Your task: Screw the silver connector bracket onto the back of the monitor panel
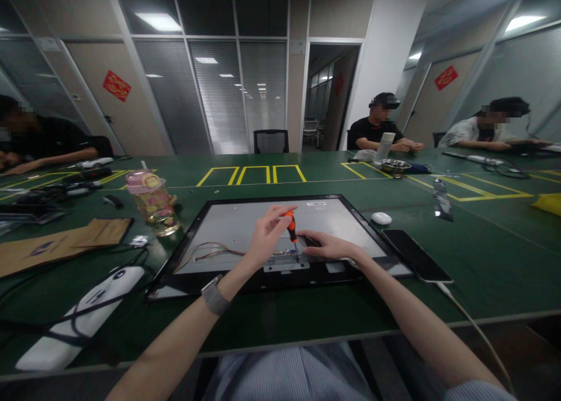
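Observation:
An orange and black screwdriver (290,225) stands nearly upright in my left hand (268,231), its handle between thumb and fingers. Its shaft points down at a small metal bracket (284,266) with connectors, at the near edge of a flat display panel (236,220) lying back up. My right hand (333,246) rests on the panel just right of the screwdriver tip, fingers curled by a dark piece (312,241) partly hidden by them. Thin coloured wires (210,249) run across the panel to the left of the bracket.
Right of the panel lie a phone (416,255) on a cable and a white rounded case (381,218). On the left are a drink bottle (151,202), a cardboard piece (56,246) and a white power strip (87,319) with black cables. Several people sit across the green table (315,325).

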`<state>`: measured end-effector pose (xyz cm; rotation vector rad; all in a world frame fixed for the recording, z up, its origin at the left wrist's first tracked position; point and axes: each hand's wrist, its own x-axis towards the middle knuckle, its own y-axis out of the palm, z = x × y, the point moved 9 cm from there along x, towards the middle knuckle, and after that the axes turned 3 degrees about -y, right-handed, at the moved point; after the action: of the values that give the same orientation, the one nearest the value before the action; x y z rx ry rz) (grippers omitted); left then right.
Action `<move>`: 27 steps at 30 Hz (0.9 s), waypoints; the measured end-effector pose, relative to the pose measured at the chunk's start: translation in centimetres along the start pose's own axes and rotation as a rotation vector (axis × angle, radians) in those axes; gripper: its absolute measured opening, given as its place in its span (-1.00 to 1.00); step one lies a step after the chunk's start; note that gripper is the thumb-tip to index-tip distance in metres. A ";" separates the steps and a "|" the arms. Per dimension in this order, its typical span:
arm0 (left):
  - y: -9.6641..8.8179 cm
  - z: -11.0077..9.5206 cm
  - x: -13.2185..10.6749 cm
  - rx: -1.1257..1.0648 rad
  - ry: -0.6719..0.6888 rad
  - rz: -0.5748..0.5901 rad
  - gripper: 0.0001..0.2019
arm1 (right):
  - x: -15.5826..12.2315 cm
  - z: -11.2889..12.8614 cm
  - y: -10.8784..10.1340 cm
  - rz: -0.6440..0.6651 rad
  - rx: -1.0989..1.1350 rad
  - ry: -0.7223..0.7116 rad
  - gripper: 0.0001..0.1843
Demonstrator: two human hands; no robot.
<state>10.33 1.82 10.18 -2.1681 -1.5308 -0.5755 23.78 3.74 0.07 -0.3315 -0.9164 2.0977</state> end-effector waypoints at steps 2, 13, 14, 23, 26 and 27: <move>0.1 0.1 0.0 -0.028 -0.008 0.013 -0.74 | 0.0 0.1 0.0 0.001 -0.010 -0.003 -0.40; -0.4 -0.2 -0.2 0.048 0.028 -0.052 -0.79 | 0.3 -0.4 0.3 -0.003 0.008 -0.031 -0.39; -0.4 -0.4 -0.2 0.048 0.036 -0.054 -0.78 | 0.3 -0.4 0.3 -0.002 0.009 -0.028 -0.37; -1.0 0.1 0.1 0.040 0.022 -0.083 -0.83 | 0.2 0.0 0.3 0.011 0.007 -0.028 -0.35; -1.3 0.3 0.1 0.052 0.013 -0.107 -0.85 | 0.2 0.0 0.3 0.011 0.003 -0.031 -0.38; -1.4 0.2 0.1 0.062 0.015 -0.115 -0.85 | 0.2 0.0 0.3 0.010 -0.003 -0.027 -0.39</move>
<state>9.07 2.41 10.16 -2.0355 -1.6519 -0.5714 23.47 3.74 -0.14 -0.3102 -0.9361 2.1144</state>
